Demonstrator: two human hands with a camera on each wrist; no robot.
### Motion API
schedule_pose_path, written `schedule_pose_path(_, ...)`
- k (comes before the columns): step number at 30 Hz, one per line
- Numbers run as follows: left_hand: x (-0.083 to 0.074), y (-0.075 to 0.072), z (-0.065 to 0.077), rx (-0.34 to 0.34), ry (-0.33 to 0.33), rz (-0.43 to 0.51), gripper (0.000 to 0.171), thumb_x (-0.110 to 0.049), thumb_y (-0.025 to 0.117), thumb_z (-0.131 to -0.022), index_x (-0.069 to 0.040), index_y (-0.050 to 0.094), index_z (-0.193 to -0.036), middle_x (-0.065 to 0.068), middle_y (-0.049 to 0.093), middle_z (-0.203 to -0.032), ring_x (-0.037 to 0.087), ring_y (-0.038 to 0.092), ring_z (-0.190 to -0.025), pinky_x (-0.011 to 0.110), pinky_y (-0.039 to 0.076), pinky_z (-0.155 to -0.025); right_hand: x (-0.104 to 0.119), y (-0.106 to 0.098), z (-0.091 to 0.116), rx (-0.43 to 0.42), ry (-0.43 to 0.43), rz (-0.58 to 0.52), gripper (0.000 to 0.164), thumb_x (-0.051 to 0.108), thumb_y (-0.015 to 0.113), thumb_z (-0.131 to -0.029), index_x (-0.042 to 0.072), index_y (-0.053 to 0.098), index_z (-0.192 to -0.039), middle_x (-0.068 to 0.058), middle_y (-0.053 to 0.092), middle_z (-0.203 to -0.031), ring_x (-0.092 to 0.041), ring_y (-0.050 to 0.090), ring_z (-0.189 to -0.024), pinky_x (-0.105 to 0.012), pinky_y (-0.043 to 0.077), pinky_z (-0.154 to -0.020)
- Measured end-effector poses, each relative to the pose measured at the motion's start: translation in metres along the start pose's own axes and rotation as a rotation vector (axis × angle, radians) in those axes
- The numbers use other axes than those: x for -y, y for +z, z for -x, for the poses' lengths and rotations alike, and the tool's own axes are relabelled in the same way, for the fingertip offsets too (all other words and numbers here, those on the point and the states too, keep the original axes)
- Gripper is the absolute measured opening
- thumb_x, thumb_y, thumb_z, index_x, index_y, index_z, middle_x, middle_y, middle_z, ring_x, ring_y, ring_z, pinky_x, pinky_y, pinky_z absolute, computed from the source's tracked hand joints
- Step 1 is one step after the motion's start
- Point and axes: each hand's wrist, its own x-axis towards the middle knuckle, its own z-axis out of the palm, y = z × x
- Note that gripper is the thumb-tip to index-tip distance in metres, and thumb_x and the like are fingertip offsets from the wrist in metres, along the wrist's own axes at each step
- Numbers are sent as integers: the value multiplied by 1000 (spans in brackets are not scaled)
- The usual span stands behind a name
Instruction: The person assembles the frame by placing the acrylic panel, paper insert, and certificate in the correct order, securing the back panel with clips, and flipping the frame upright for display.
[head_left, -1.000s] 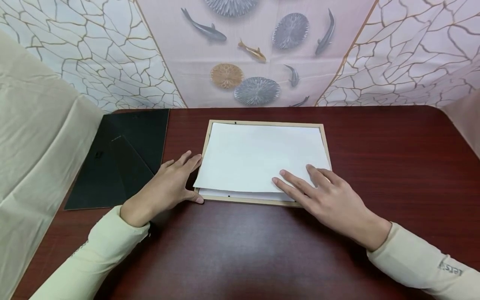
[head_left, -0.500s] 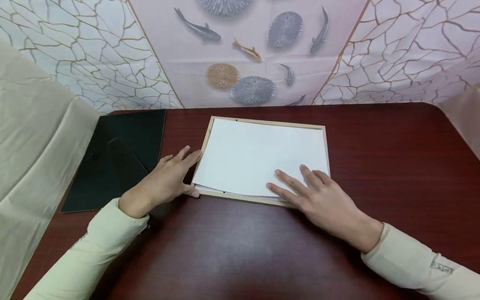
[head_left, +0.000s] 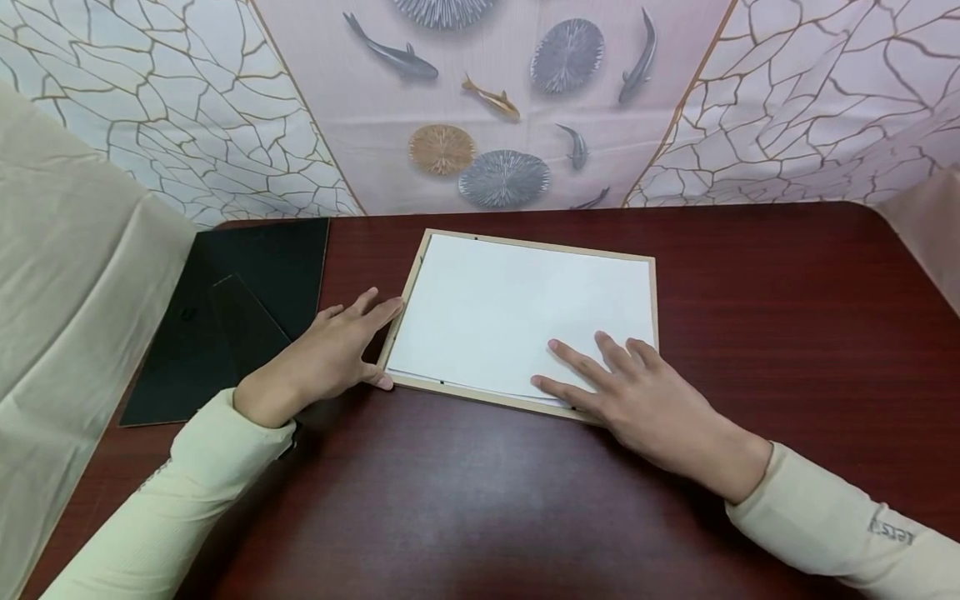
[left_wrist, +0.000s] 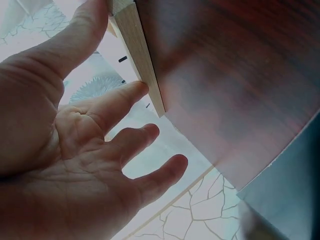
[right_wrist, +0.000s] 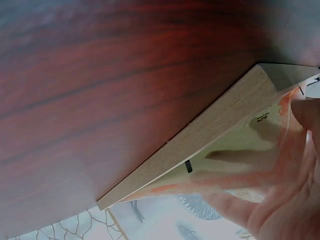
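Note:
A white sheet of paper (head_left: 517,300) lies within a light wooden picture frame (head_left: 420,383), covering nearly all of its inside. My left hand (head_left: 318,354) is at the frame's left side, thumb by the near left corner and index fingertip against the outer edge; its other fingers spread free in the left wrist view. My right hand (head_left: 648,404) rests on the sheet's near right part with fingers spread, hiding the frame's near right corner. Small black tabs (right_wrist: 188,166) stick out from the frame's inner edge. In the right wrist view, orange and yellow print (right_wrist: 235,150) shows inside the frame, under the fingers.
A black backing board (head_left: 277,250) with a stand leg (head_left: 243,312) lies on the table's left, partly behind my left hand. The dark red wooden table (head_left: 465,517) ends at a patterned cloth (head_left: 517,108) behind. Pale fabric (head_left: 75,275) hangs along the left.
The picture frame has turned slightly clockwise. The white sheet has slid toward me and sits more evenly inside it, narrowing the strip along the near edge. Both hands have stayed on their sides.

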Motion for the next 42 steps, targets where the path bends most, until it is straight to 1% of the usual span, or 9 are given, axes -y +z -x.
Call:
schedule_pose_path(5, -1, 0, -1, 23, -16, 15, 102, -24, 89, -83, -6, 31, -164, 32, 28, -167, 45, 30, -157, 69, 23, -123, 0, -1, -3, 53, 5, -51, 71, 12, 72, -88, 34, 54, -153, -6, 54, -157, -41, 66, -118, -50, 59, -81)
schedule_pose_path(8, -1, 0, -1, 36, -28, 25, 102, -23, 89, -83, -7, 29, -165, 31, 27, -168, 45, 29, -157, 69, 22, -123, -3, -4, -2, 148, 25, -111, 68, 20, 72, -94, 34, 50, -156, -5, 52, -160, -40, 65, -127, -53, 58, -90)
schedule_pose_path(13, 0, -1, -1, 41, -31, 32, 103, -23, 89, -83, -9, 29, -165, 30, 27, -168, 44, 26, -158, 69, 22, -123, -12, -12, 2, 311, 92, -268, 59, 38, 58, -106, 37, 39, -162, -2, 44, -166, -40, 51, -145, -65, 46, -109)
schedule_pose_path(17, 1, 0, -1, 43, -37, 42, 103, -23, 89, -83, -10, 29, -166, 29, 28, -169, 43, 24, -159, 69, 21, -124, -18, -16, 5, 360, 142, -339, 56, 36, 52, -109, 37, 36, -163, -2, 40, -169, -37, 44, -151, -68, 40, -114)
schedule_pose_path(23, 0, -1, -1, 49, -45, 51, 103, -24, 89, -84, -11, 28, -166, 29, 25, -170, 44, 23, -159, 69, 19, -124, -25, -16, 13, 384, 189, -435, 58, 30, 51, -110, 34, 33, -165, -3, 34, -172, -38, 38, -155, -68, 36, -117)
schedule_pose_path(28, 1, -1, -2, 50, -42, 47, 103, -24, 88, -84, -10, 28, -166, 29, 26, -169, 44, 23, -159, 69, 20, -124, -48, -16, 17, 353, 279, -444, 63, 21, 53, -109, 26, 29, -167, -9, 30, -173, -44, 36, -154, -70, 34, -117)
schedule_pose_path(33, 2, -2, -3, 67, -48, 58, 102, -22, 87, -86, -12, 25, -167, 29, 23, -170, 44, 21, -160, 69, 19, -124, -72, -8, 23, 308, 336, -468, 65, 10, 62, -102, 16, 39, -163, -17, 38, -168, -49, 44, -147, -70, 41, -111)
schedule_pose_path(37, 2, -3, -3, 81, -56, 77, 100, -19, 84, -89, -14, 22, -168, 27, 23, -171, 42, 15, -162, 70, 16, -124, -83, 0, 22, 284, 381, -504, 61, 7, 64, -101, 14, 46, -159, -18, 43, -165, -46, 49, -144, -66, 47, -106)
schedule_pose_path(42, -9, 4, 7, 9, -23, 113, 87, -24, 79, -95, -14, 28, -166, 20, 31, -170, 50, 20, -158, 74, 20, -121, -92, 8, 12, 270, 394, -526, 58, 5, 61, -102, 14, 48, -158, -16, 45, -164, -44, 51, -143, -63, 49, -104)
